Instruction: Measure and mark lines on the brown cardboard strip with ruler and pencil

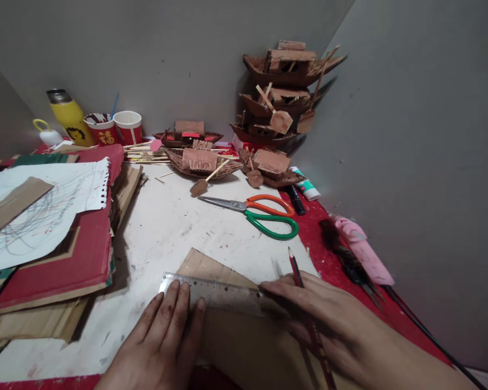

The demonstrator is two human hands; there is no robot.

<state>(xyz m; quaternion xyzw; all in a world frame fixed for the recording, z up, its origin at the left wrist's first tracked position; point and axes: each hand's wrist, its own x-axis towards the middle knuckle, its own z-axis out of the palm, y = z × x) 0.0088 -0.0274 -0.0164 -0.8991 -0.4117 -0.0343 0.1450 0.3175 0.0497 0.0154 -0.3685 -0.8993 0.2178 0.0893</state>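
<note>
A clear plastic ruler (pixel 223 291) lies across a sheet of brown cardboard (pixel 244 338). My left hand (pixel 162 330) rests flat on the ruler's left end, fingers stretched out and pressing it down. At the ruler's right end is my right hand (pixel 321 309), its fingertips touching or gripping that end; their exact hold is partly hidden. A dark red and black pencil (pixel 318 341) is tucked in the right hand, its sharpened point upward and away from the cardboard. Just beyond the ruler lie scissors (pixel 246 207) with one orange and one green handle, blades pointing left.
Several brown cardboard model boats (pixel 201 162) line the back, some stacked (pixel 293 65) in the corner. On the left sits a pile of cardboard and paper (pixel 85 244). Red cups (pixel 128 127), a yellow bottle (pixel 67 116) and a pink glue gun (pixel 366 252) stand around.
</note>
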